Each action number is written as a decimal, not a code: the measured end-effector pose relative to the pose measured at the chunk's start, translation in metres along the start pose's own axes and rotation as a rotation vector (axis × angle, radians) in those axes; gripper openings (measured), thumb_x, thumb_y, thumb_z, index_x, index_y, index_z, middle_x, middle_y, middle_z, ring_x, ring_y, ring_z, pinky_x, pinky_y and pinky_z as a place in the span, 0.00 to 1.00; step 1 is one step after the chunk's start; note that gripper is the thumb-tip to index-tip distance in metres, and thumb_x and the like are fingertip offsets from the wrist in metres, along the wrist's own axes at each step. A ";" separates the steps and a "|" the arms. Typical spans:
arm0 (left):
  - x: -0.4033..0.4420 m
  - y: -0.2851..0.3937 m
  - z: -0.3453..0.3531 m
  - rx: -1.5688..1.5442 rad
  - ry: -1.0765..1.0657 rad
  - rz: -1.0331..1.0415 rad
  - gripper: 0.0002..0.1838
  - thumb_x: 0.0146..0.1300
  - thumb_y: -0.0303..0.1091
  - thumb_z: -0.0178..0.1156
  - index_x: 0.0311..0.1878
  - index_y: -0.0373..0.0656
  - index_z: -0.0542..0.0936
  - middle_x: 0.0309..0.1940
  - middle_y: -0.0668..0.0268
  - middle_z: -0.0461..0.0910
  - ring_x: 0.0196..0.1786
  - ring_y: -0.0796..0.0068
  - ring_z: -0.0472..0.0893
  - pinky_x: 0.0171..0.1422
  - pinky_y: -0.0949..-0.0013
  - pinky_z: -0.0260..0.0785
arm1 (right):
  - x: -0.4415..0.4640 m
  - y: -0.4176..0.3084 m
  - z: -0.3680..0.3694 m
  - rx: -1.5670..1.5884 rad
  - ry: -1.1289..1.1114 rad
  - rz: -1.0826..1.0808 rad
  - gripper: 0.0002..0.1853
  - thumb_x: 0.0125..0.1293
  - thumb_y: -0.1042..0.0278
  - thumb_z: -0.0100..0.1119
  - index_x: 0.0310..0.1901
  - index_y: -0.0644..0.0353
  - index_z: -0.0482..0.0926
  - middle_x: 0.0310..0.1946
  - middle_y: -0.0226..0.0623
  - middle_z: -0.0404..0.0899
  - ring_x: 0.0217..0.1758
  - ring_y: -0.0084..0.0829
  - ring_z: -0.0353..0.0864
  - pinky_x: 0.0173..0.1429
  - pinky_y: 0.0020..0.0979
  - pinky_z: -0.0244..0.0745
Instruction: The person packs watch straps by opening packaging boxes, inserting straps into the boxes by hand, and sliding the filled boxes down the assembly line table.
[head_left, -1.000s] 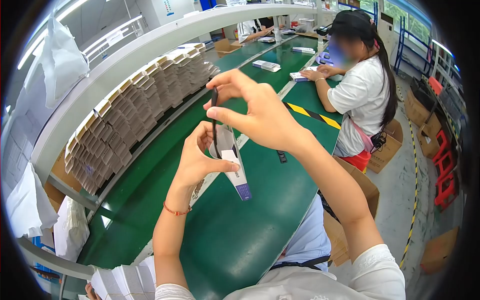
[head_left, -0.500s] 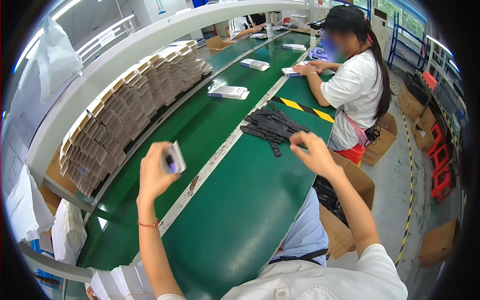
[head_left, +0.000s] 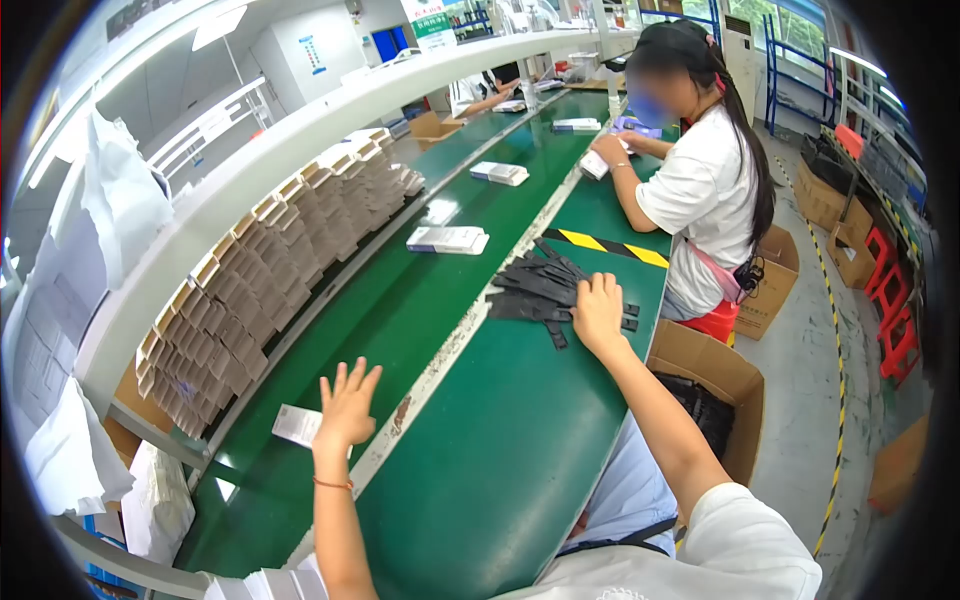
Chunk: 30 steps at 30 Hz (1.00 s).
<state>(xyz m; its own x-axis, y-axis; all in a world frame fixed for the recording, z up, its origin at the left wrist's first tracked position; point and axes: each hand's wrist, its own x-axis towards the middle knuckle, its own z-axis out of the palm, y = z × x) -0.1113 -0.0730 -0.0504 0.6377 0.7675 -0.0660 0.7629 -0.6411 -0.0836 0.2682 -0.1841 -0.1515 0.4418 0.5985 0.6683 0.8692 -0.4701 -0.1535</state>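
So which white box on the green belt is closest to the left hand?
The lowest box, partly hidden by the left hand; the other boxes lie farther up the belt.

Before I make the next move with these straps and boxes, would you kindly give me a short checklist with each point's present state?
1. Right hand at the pile of black straps: ok.
2. Strap gripped by that hand: cannot tell; its fingertips are hidden.
3. Left hand clear of the nearest white box: cannot tell; it overlaps the box in view.
4. Co-worker's hands clear of the straps: ok.
5. Stacked cartons standing in rows: ok.
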 end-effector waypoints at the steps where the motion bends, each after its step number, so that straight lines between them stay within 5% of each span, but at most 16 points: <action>1: 0.000 0.011 -0.010 -0.046 0.034 0.040 0.45 0.45 0.23 0.65 0.69 0.53 0.59 0.73 0.61 0.49 0.75 0.55 0.45 0.75 0.45 0.35 | 0.002 0.001 0.000 -0.042 -0.040 0.014 0.20 0.38 0.71 0.70 0.36 0.64 0.76 0.42 0.44 0.70 0.52 0.44 0.66 0.50 0.38 0.64; 6: -0.002 0.055 -0.048 -0.221 0.148 0.213 0.41 0.51 0.34 0.66 0.69 0.53 0.59 0.73 0.61 0.49 0.75 0.56 0.44 0.76 0.47 0.32 | 0.013 -0.013 -0.034 -0.058 0.032 -0.068 0.12 0.40 0.74 0.65 0.30 0.64 0.77 0.36 0.43 0.74 0.50 0.43 0.69 0.51 0.38 0.63; 11: -0.003 0.069 -0.057 -0.432 0.132 0.290 0.38 0.55 0.43 0.64 0.68 0.51 0.61 0.70 0.58 0.55 0.74 0.51 0.49 0.75 0.46 0.37 | 0.031 -0.057 -0.070 0.430 0.124 -0.104 0.15 0.44 0.68 0.71 0.33 0.63 0.77 0.34 0.40 0.77 0.43 0.40 0.76 0.46 0.37 0.71; 14: -0.001 0.067 -0.054 -0.358 0.213 0.223 0.37 0.55 0.45 0.63 0.68 0.48 0.62 0.69 0.55 0.58 0.73 0.48 0.51 0.74 0.45 0.40 | 0.031 -0.086 -0.055 0.845 -0.030 -0.003 0.16 0.47 0.67 0.71 0.37 0.65 0.78 0.36 0.41 0.80 0.38 0.38 0.81 0.43 0.33 0.75; 18: -0.004 0.051 -0.052 -0.376 0.157 0.166 0.36 0.55 0.45 0.63 0.67 0.47 0.64 0.68 0.54 0.59 0.72 0.47 0.52 0.73 0.45 0.42 | 0.021 -0.113 -0.008 1.430 -0.499 0.312 0.15 0.54 0.63 0.69 0.38 0.64 0.80 0.29 0.33 0.79 0.27 0.18 0.75 0.29 0.21 0.69; 25: -0.005 0.030 -0.047 -0.432 0.166 0.057 0.35 0.56 0.43 0.62 0.65 0.40 0.64 0.65 0.51 0.64 0.68 0.52 0.62 0.70 0.59 0.55 | -0.005 -0.119 0.028 1.944 -0.587 0.807 0.14 0.61 0.62 0.64 0.41 0.63 0.76 0.35 0.34 0.79 0.28 0.21 0.76 0.27 0.20 0.68; 30: 0.003 0.034 -0.050 -0.499 0.107 0.116 0.34 0.57 0.43 0.62 0.64 0.37 0.65 0.64 0.50 0.65 0.65 0.54 0.67 0.67 0.62 0.60 | -0.005 -0.115 0.021 2.027 -0.547 0.824 0.15 0.62 0.57 0.62 0.40 0.59 0.73 0.37 0.35 0.79 0.31 0.24 0.77 0.32 0.24 0.71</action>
<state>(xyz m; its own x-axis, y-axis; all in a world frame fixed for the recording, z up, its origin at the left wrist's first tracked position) -0.0778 -0.0928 -0.0042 0.7083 0.7035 0.0574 0.6280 -0.6653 0.4038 0.1703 -0.1197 -0.1524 0.4011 0.9143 -0.0573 -0.6259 0.2278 -0.7459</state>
